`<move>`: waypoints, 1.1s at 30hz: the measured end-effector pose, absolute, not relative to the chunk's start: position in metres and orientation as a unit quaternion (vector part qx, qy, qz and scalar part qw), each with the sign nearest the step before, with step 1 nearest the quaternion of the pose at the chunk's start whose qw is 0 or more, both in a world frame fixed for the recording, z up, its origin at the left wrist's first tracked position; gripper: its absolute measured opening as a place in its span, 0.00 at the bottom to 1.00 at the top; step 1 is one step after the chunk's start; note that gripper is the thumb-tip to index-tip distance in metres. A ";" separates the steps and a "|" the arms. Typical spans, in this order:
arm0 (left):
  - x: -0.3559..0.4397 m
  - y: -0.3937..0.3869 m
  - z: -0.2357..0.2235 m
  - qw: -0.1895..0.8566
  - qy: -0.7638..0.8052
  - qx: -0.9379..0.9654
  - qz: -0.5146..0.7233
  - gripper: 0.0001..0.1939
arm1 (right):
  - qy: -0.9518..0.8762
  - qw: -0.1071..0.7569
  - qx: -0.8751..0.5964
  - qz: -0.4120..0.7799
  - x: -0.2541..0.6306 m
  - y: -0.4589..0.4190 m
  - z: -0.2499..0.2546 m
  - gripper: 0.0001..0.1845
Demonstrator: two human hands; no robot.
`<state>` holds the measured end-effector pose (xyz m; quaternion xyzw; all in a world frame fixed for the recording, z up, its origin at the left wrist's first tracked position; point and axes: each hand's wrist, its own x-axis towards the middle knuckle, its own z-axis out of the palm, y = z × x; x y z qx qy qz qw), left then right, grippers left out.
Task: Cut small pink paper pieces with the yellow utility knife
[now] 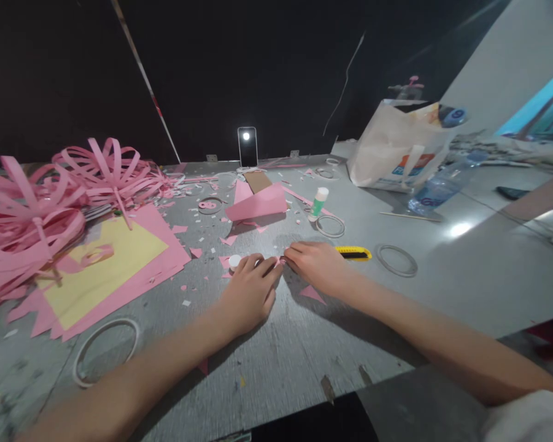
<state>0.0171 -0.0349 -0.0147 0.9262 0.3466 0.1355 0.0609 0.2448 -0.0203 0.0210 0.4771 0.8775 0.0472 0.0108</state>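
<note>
My left hand [253,288] and my right hand [317,264] meet low over the table, fingertips almost touching. Pinched between them is a small pink paper piece [280,260], mostly hidden by the fingers. A round white cap [235,263] sits against the left fingers, with pink scraps under it. Behind my right hand lies a yellow utility knife [354,253], its other end covered by the hand. Below the right wrist is a pink paper triangle [312,294]. Further back a green and white glue stick [320,201] stands slightly tilted beside a tape ring [330,226].
Pink paper-strip shapes [110,166] pile up at left, near pink and yellow sheets [120,264]. A folded pink sheet [258,204] lies ahead, before a lit phone [247,147]. To the right are a white bag [387,150], a plastic bottle [442,187] and another ring [397,260].
</note>
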 end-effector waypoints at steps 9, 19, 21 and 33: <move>0.014 -0.032 -0.019 0.069 0.329 0.927 0.165 0.27 | 0.888 -0.020 0.458 0.047 0.252 -0.019 0.016 0.09; 0.014 -0.031 -0.018 0.083 0.343 0.923 0.153 0.26 | 0.902 -0.037 0.427 0.050 0.257 -0.014 0.010 0.10; 0.014 -0.031 -0.017 0.085 0.342 0.923 0.152 0.26 | 0.903 -0.038 0.423 0.054 0.258 -0.014 0.010 0.10; 0.016 -0.030 -0.019 0.050 0.342 0.929 0.132 0.26 | 0.906 -0.034 0.416 0.062 0.258 -0.014 0.012 0.10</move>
